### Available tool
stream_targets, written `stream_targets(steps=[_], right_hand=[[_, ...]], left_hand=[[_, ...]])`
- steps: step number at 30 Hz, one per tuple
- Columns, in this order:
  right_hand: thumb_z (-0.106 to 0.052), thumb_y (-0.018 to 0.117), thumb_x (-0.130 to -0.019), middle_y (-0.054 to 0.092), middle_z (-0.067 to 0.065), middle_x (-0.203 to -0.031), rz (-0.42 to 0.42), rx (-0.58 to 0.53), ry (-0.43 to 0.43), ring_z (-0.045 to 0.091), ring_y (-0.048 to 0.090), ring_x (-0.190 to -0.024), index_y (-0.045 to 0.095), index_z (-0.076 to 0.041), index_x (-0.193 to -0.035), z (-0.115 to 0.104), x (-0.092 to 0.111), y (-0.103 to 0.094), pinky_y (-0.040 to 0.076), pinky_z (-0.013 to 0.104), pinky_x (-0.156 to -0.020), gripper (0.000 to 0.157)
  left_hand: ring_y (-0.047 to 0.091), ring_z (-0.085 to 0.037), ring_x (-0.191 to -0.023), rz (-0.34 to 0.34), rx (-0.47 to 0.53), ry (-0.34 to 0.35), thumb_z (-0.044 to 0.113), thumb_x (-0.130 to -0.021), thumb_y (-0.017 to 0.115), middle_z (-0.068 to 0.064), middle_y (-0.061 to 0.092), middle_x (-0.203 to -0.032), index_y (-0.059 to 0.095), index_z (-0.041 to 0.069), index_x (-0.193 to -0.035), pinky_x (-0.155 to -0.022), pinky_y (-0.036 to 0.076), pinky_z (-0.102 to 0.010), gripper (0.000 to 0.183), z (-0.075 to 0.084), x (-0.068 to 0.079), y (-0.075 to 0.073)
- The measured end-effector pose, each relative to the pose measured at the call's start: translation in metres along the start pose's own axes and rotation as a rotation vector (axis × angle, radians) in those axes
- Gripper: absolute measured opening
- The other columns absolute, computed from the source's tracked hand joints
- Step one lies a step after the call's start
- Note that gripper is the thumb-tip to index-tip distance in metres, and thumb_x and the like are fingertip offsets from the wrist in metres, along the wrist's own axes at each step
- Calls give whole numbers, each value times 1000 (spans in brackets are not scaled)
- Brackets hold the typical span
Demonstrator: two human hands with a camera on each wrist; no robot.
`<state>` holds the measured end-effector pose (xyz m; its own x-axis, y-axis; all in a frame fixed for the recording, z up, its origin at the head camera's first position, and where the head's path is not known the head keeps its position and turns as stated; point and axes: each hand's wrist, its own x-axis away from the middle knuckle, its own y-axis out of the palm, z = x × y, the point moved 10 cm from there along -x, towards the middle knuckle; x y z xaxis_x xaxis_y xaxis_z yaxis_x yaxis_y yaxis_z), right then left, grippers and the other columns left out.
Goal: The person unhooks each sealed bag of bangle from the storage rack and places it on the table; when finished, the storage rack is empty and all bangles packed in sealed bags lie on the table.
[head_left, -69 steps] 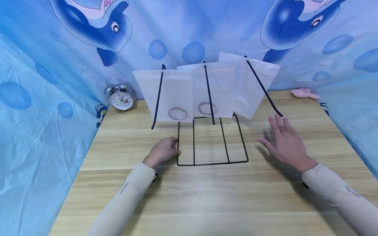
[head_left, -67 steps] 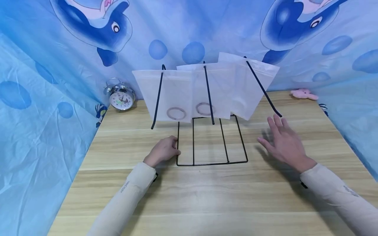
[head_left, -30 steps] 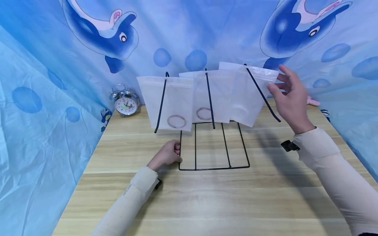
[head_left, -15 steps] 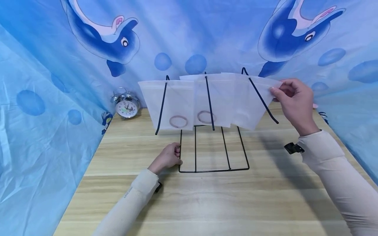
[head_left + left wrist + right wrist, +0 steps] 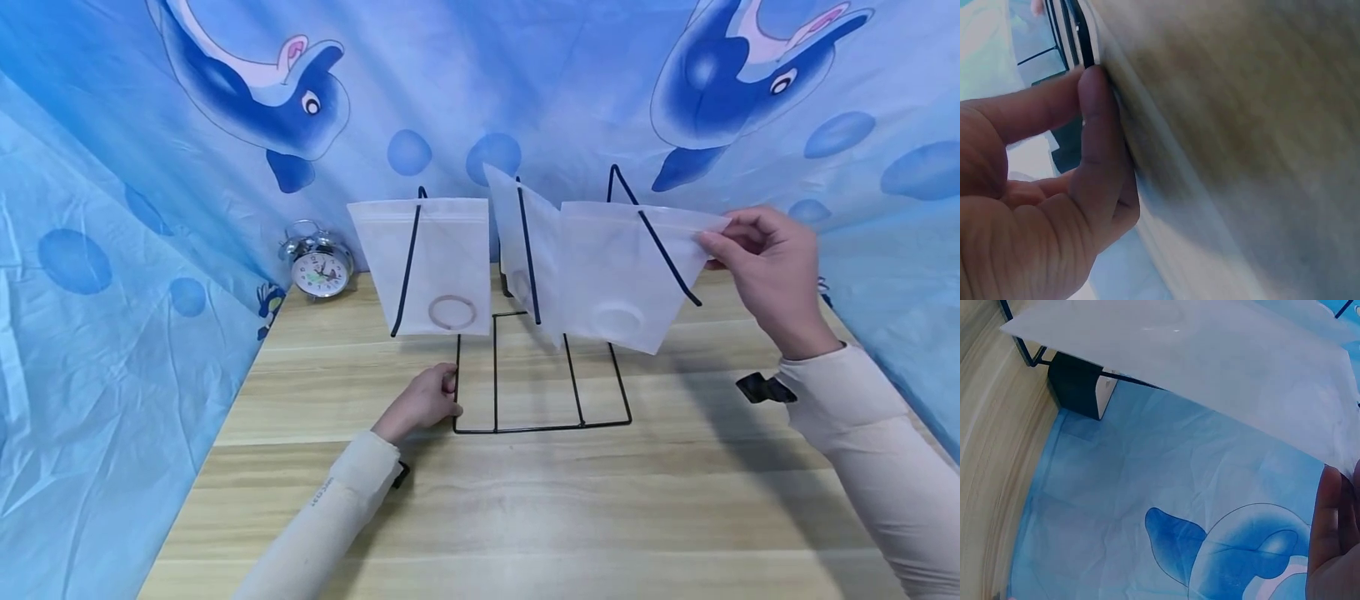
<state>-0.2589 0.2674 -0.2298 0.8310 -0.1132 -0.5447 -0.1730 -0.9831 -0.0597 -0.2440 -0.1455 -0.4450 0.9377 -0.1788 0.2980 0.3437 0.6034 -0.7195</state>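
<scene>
Three frosted zip bags hang from the prongs of a black wire rack (image 5: 540, 429). My right hand (image 5: 776, 271) pinches the upper right corner of the right-hand zip bag (image 5: 615, 275), still threaded on its prong (image 5: 667, 254). That bag also spans the top of the right wrist view. The middle zip bag (image 5: 532, 250) is turned at an angle behind its prong. Facing forward, the left zip bag (image 5: 390, 258) shows a ring (image 5: 452, 312) through it. At the base's left bar, my left hand (image 5: 420, 402) pinches the wire between thumb and fingers.
A silver alarm clock (image 5: 322, 271) stands at the back left of the wooden table (image 5: 525, 517). In the right wrist view a dark block (image 5: 1075, 387) sits at the rack's rear. A blue dolphin-print curtain (image 5: 570, 83) hangs behind.
My right hand has risen from above the table, pinched the right bag's corner and drawn it rightward and forward on its prong. The middle bag has swung round. My left hand keeps its hold.
</scene>
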Motion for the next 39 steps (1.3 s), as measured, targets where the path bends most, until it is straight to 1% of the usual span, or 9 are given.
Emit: stream_targets(steps=[5,9,13,19,22,27,30,36,39], right_hand=[[11,70,-88,71,6,-86,-12,-89,-18,13,68,-77,68,11,-103,-5,5,-2,56,19,-68,15],[13,70,-87,71,7,-85,-1,-156,-4,13,68,-75,68,12,-101,-5,9,-5,56,20,-66,14],[13,70,-86,72,8,-84,17,-198,6,14,69,-74,67,15,-100,-4,14,-9,57,21,-65,15],[18,69,-84,73,11,-84,37,-302,-1,17,69,-73,61,22,-99,-4,22,-14,57,22,-64,17],[20,68,-83,73,12,-85,40,-330,-11,19,69,-73,60,24,-99,-6,24,-16,57,23,-65,18],[23,66,-83,73,14,-87,47,-345,-23,19,69,-74,60,25,-98,-10,30,-20,57,22,-64,17],[21,68,-82,73,15,-90,55,-349,-25,19,69,-75,61,25,-99,-13,36,-21,57,22,-64,19],[25,65,-82,73,15,-86,56,-378,-37,19,70,-73,63,26,-100,-18,46,-23,56,22,-64,18],[24,65,-83,74,14,-85,58,-352,-52,17,70,-71,62,26,-100,-22,50,-26,56,21,-64,17]], left_hand=[[53,-15,-81,-31,42,16,-6,-73,83,-6,54,-97,40,-7,-147,-85,46,-36,85,1,1,2],[54,-16,-85,-31,57,35,-7,-70,83,-6,55,-100,41,-8,-146,-85,47,-36,87,2,1,3],[54,-17,-86,-29,55,52,-8,-68,84,-7,55,-100,42,-9,-145,-85,47,-36,88,2,1,3],[54,-17,-88,-39,51,52,-7,-69,84,-7,55,-101,42,-9,-145,-84,47,-34,87,1,2,3],[53,-18,-87,-49,68,33,-7,-72,83,-7,54,-100,40,-8,-147,-83,46,-34,86,2,3,2],[51,-18,-84,-59,67,25,-8,-74,82,-7,53,-98,39,-7,-148,-80,45,-34,86,2,3,2],[51,-18,-83,-59,66,30,-9,-73,82,-7,52,-96,39,-8,-148,-79,45,-33,87,2,4,2],[51,-18,-86,-62,56,26,-9,-74,82,-7,53,-97,39,-9,-148,-81,45,-34,86,1,6,3],[51,-18,-85,-65,53,24,-8,-74,81,-6,52,-96,38,-8,-149,-81,44,-34,86,1,5,5]])
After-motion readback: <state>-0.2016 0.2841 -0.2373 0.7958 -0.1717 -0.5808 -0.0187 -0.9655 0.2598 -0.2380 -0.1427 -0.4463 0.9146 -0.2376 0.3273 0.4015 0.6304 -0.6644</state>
